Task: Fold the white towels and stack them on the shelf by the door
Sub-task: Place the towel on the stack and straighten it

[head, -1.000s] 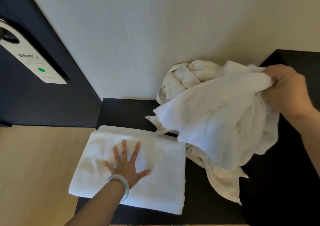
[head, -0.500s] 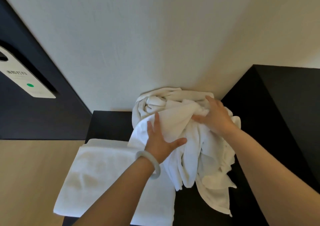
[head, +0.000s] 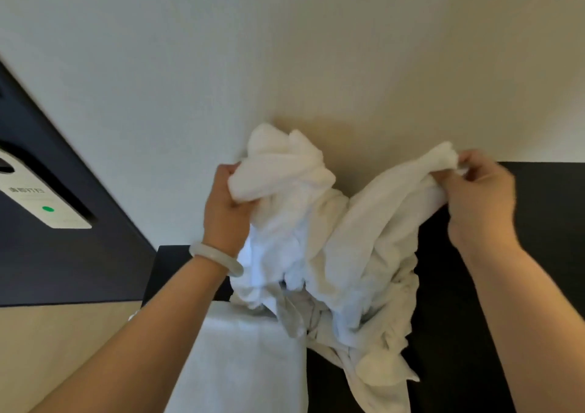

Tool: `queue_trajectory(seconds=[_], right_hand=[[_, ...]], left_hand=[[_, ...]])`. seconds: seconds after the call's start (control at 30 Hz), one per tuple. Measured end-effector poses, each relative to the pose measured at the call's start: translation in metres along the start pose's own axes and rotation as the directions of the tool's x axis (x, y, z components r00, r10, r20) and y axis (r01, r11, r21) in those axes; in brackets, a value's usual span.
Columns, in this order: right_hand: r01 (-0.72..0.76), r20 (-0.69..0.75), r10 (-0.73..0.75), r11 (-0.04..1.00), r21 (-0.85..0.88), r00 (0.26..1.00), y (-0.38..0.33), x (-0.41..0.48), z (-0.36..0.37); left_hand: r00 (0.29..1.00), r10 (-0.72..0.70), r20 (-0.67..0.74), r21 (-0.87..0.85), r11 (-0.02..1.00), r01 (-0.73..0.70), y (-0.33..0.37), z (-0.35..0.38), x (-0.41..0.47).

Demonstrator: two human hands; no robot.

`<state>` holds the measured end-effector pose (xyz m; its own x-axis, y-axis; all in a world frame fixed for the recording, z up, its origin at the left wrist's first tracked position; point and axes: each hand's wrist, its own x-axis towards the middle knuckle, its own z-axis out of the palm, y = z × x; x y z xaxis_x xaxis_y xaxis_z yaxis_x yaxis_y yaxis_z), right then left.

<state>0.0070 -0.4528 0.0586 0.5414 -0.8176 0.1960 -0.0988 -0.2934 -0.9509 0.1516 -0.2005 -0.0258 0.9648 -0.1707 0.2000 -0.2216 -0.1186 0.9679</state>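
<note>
Hotel room, judging by the door hanger (head: 42, 198).

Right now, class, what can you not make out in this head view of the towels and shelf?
Head view:
- Crumpled towel, gripped by left hand and right hand: one or several, its own folds hide that.
- Folded towel: near end cut off by bottom edge, left forearm covers a side.
- Door hanger text: blurred.
</note>
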Motion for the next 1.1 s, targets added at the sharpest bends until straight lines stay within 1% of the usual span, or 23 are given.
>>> queue_trajectory(seconds=[0.07,0.13,0.17,0.2,0.23,0.27,0.3,0.33,0.37,0.4,0.43,0.47,0.5,0.53,0.57,0.6,0.67,0.73,0.77,0.87,0.97,1.03,1.1], right_hand=[[0.134,-0.068,-0.133,0.991,0.013,0.989,-0.008,0.003,0.001],[0.169,0.005,-0.169,0.98,-0.102,0.986,0.011,0.004,0.01],[0.134,0.12,-0.113,0.974,-0.182,0.986,0.029,0.003,0.016],[0.06,0.281,0.019,0.961,-0.27,0.959,0.052,-0.002,0.021],[-0.014,0.43,0.174,0.937,-0.349,0.886,0.074,-0.008,0.025],[-0.089,0.511,0.302,0.913,-0.399,0.804,0.09,-0.015,0.026],[-0.193,0.53,0.396,0.897,-0.397,0.75,0.101,-0.023,0.027],[-0.315,0.51,0.475,0.874,-0.371,0.717,0.107,-0.031,0.027],[-0.418,0.472,0.538,0.842,-0.341,0.699,0.112,-0.04,0.03],[-0.462,0.43,0.581,0.813,-0.355,0.691,0.116,-0.046,0.034],[-0.432,0.413,0.585,0.804,-0.408,0.699,0.117,-0.055,0.038],[-0.345,0.418,0.551,0.811,-0.473,0.722,0.123,-0.065,0.042],[-0.251,0.433,0.505,0.817,-0.519,0.747,0.126,-0.074,0.047],[-0.19,0.432,0.474,0.811,-0.553,0.767,0.132,-0.079,0.051],[-0.147,0.424,0.45,0.802,-0.578,0.786,0.132,-0.081,0.055],[-0.127,0.411,0.428,0.801,-0.585,0.805,0.13,-0.078,0.057],[-0.121,0.359,0.399,0.793,-0.597,0.844,0.113,-0.065,0.053],[-0.152,0.28,0.359,0.813,-0.562,0.89,0.084,-0.045,0.038],[-0.199,0.242,0.352,0.849,-0.49,0.904,0.067,-0.035,0.028],[-0.305,0.158,0.344,0.925,-0.228,0.926,0.013,-0.008,-0.005],[-0.298,0.101,0.304,0.952,-0.075,0.947,-0.04,0.02,-0.03],[-0.295,0.078,0.294,0.955,0.011,0.953,-0.068,0.039,-0.045],[-0.333,0.059,0.329,0.936,0.112,0.943,-0.096,0.057,-0.06]], left_hand=[[0.999,0.026,0.034,0.033,0.999,-0.027,-0.007,-0.004,0.003],[0.982,-0.053,0.18,0.23,0.973,0.01,-0.035,-0.008,-0.004],[0.941,-0.154,0.301,0.393,0.919,0.025,-0.053,-0.009,-0.011],[0.866,-0.277,0.417,0.558,0.83,-0.003,-0.07,-0.011,-0.018],[0.789,-0.374,0.487,0.666,0.744,-0.059,-0.082,-0.012,-0.023],[0.754,-0.413,0.511,0.707,0.7,-0.097,-0.087,-0.012,-0.028],[0.76,-0.405,0.509,0.702,0.706,-0.094,-0.087,-0.012,-0.03],[0.796,-0.375,0.474,0.664,0.746,-0.044,-0.081,-0.01,-0.032],[0.849,-0.336,0.407,0.603,0.797,0.026,-0.074,-0.008,-0.033],[0.882,-0.302,0.36,0.559,0.827,0.055,-0.07,-0.007,-0.033],[0.881,-0.284,0.378,0.547,0.837,0.035,-0.066,-0.006,-0.033],[0.839,-0.297,0.455,0.582,0.813,-0.028,-0.063,-0.004,-0.033],[0.77,-0.349,0.534,0.64,0.762,-0.098,-0.061,-0.002,-0.036],[0.709,-0.416,0.57,0.707,0.687,-0.165,-0.062,-0.002,-0.038],[0.69,-0.472,0.549,0.764,0.619,-0.184,-0.061,-0.002,-0.038],[0.708,-0.502,0.498,0.805,0.571,-0.161,-0.058,-0.002,-0.038],[0.776,-0.486,0.402,0.847,0.52,-0.112,-0.048,-0.002,-0.035],[0.811,-0.426,0.401,0.84,0.525,-0.139,-0.032,-0.003,-0.035],[0.811,-0.402,0.426,0.825,0.54,-0.166,-0.026,-0.004,-0.035],[0.773,-0.399,0.493,0.794,0.571,-0.211,-0.006,-0.005,-0.036],[0.723,-0.437,0.534,0.778,0.59,-0.218,0.016,0.0,-0.043],[0.699,-0.437,0.566,0.736,0.651,-0.189,0.036,0.007,-0.047],[0.693,-0.367,0.621,0.631,0.759,-0.163,0.064,0.024,-0.05]])
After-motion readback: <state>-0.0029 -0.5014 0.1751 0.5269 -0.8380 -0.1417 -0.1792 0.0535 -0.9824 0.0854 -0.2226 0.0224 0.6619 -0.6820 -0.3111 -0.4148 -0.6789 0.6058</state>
